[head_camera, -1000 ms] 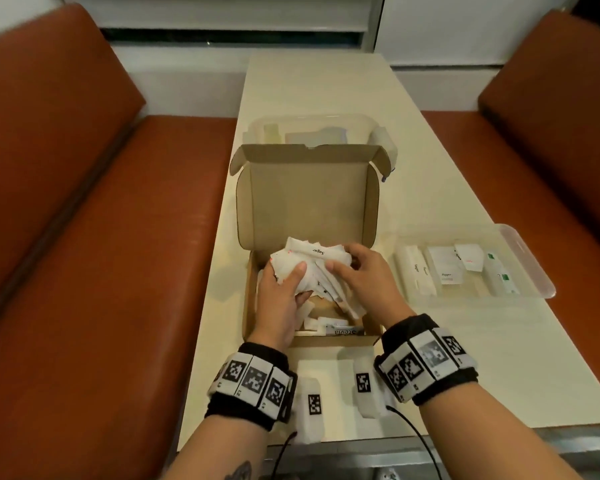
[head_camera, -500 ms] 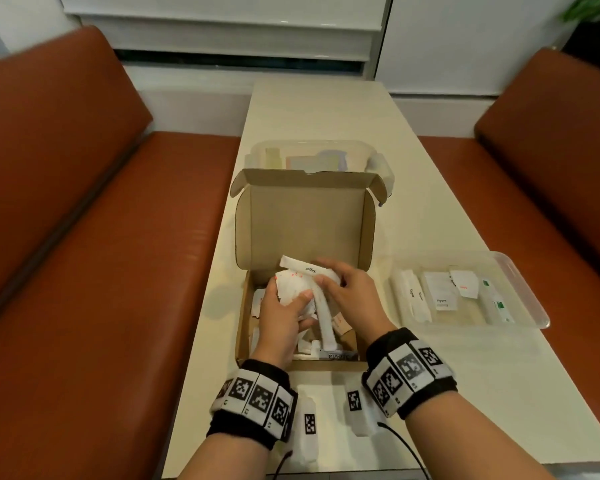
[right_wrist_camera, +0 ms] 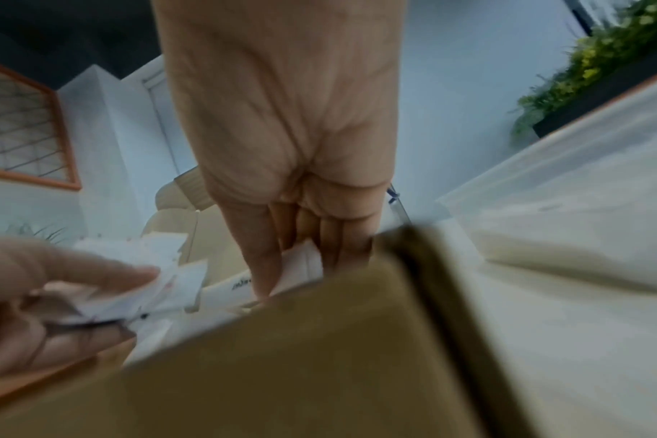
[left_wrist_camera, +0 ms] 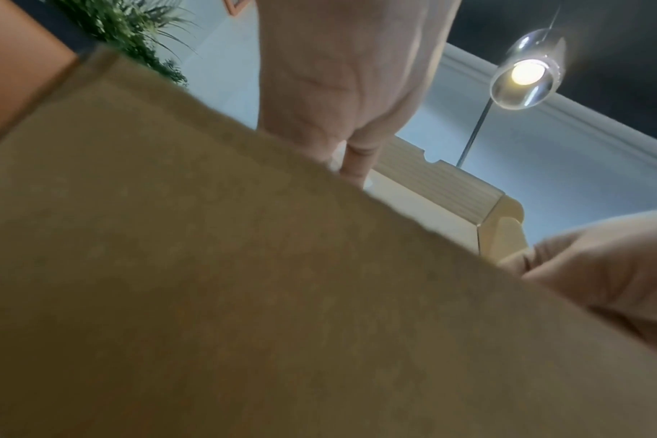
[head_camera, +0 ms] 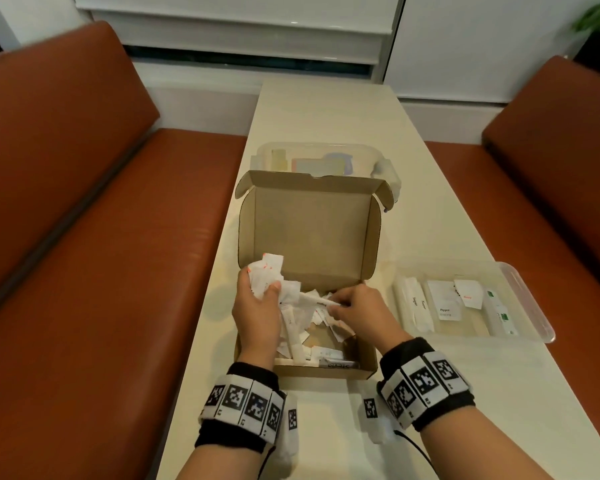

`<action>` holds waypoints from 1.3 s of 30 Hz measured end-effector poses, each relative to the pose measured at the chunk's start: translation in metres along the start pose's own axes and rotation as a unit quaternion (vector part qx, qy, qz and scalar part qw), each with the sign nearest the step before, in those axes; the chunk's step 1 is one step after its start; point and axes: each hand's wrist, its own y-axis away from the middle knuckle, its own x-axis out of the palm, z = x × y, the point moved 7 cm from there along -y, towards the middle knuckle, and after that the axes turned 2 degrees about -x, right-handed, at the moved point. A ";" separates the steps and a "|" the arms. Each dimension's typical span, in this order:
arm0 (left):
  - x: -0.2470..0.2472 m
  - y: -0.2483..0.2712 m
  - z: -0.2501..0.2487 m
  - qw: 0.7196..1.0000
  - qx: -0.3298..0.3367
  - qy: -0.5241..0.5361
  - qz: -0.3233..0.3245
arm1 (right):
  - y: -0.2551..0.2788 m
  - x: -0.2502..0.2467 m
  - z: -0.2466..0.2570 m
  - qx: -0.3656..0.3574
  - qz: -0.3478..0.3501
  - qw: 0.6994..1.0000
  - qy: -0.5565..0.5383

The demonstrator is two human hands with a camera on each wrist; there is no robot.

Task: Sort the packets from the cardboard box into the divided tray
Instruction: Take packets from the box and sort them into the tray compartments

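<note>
An open cardboard box sits on the table with several white packets loose inside. My left hand grips a bunch of white packets over the box's left side. My right hand pinches a long white stick packet over the middle of the box; the same stick packet shows in the right wrist view. The clear divided tray lies to the right with sorted packets in its compartments. In the left wrist view the box wall hides most of my fingers.
A clear lidded container stands behind the box's raised lid. Brown bench seats run along both sides of the narrow cream table. White tagged devices lie near the front edge.
My left hand has moved left and up with its bunch of packets. My right hand has dropped lower into the box and drawn the stick packet rightward. The head view has tilted.
</note>
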 end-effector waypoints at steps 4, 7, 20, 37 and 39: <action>-0.006 -0.001 -0.020 0.998 0.027 0.062 -0.019 | 0.000 -0.001 0.012 -0.017 -0.003 0.999 0.050; -0.002 -0.003 -0.025 0.988 -0.006 0.154 0.007 | 0.005 -0.017 0.033 -0.060 -0.083 0.989 -0.106; 0.046 0.035 -0.018 0.962 -0.110 0.222 0.118 | 0.031 -0.049 0.019 -0.039 -0.093 0.949 -0.298; 0.126 0.087 -0.042 0.919 -0.145 0.298 0.215 | 0.050 -0.104 -0.026 -0.037 -0.105 0.923 -0.369; 0.131 0.090 -0.040 0.926 -0.138 0.293 0.194 | 0.050 -0.110 -0.032 -0.038 -0.109 0.917 -0.381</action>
